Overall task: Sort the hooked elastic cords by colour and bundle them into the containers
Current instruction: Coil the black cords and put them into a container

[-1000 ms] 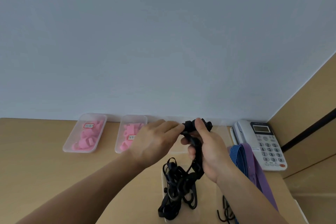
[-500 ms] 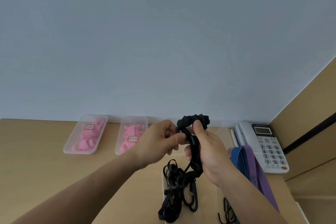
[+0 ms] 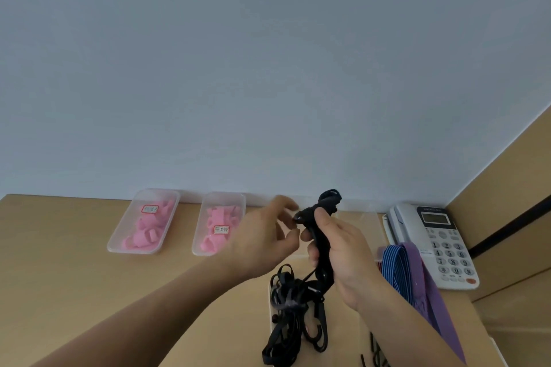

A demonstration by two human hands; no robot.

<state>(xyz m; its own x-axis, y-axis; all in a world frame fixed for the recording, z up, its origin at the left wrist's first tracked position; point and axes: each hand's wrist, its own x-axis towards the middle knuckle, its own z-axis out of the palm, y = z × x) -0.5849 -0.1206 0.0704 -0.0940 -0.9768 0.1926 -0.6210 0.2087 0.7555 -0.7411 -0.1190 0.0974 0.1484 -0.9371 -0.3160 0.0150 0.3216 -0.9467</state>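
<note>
Cord bundle, black (image 3: 321, 237): clamped in my right hand (image 3: 343, 250), fingers curled round its middle, thumb pressed on the upper part. Looped top end sticks out above the thumb. Lower end hangs from under my palm down to a loose tangle of black cords (image 3: 290, 310) with hooks, lying below both hands on the desk (image 3: 74, 271). The tangle lies over a clear container (image 3: 272, 320); only that container's left edge shows.

Left hand (image 3: 262, 243): just left of the bundle's upper end, fingers apart and loose, gripping nothing. Blurred, so I cannot tell whether a fingertip touches the hook at the bundle's side.

Right of my right wrist: blue striped cord (image 3: 393, 267) and purple cord (image 3: 423, 286), side by side and touching, running down past my forearm. Beyond them, further right, a white desk telephone (image 3: 438, 244).

Left of my left hand, well apart from the bundle: two clear trays against the wall, far one (image 3: 119, 237) and near one (image 3: 197, 237), each with pink pieces (image 3: 143, 228) and a small label.

Behind my right hand: another clear container (image 3: 369, 216), faint against the wall.
</note>
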